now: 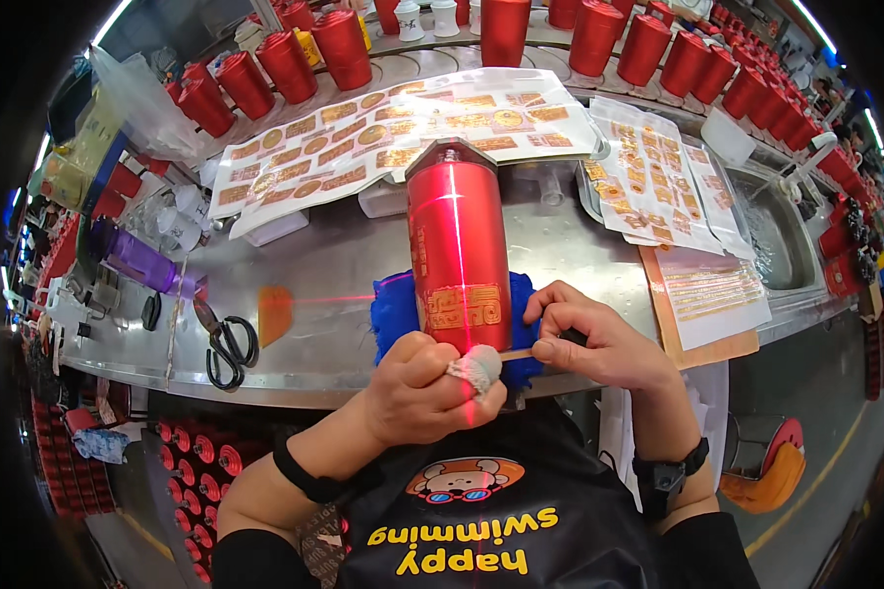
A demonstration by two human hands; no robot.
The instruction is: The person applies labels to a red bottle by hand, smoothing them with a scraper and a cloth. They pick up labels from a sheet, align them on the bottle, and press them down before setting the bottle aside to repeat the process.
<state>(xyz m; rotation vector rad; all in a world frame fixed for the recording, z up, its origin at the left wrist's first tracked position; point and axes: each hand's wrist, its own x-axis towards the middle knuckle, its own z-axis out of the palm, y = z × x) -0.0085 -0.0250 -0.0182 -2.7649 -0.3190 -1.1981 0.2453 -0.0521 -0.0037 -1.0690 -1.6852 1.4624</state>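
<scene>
A red metal canister (459, 226) lies on a blue cloth (395, 319), its base end toward me, with a gold patterned decal (465, 306) on its side. My left hand (417, 388) is closed at the canister's near end around a pale knitted cloth piece (476, 368); whether it is wrapped on a finger I cannot tell. My right hand (594, 339), just right of the canister, pinches a thin tan strip (517, 354) between thumb and fingers. The strip's left end meets the pale cloth. Red laser lines cross the canister and my left hand.
Sheets of gold decals (363, 137) lie behind the canister, with more decal sheets (653, 177) at right near a sink (781, 231). Black scissors (228, 344), an orange scraper-like piece (275, 312) and a purple bottle (133, 253) are at left. Red canisters (506, 34) line a conveyor at the back.
</scene>
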